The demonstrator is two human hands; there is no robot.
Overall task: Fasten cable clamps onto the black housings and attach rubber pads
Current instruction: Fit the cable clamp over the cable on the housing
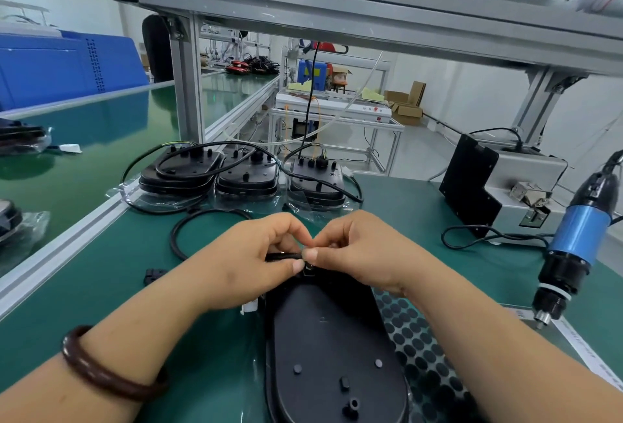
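Where housing [333,338] ends, hands [303,254] pinch cable [285,256]

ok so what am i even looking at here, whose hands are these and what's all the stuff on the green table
One picture, from a camera worn on a person's head, looking down at their own bare hands. The left hand and right hand pinch a black cable at the top end of a black housing on the green bench. Under the housing's right side lies a sheet of round rubber pads. Further back stand more housings in clear bags. At right a blue electric screwdriver hangs, with a grey machine behind it.
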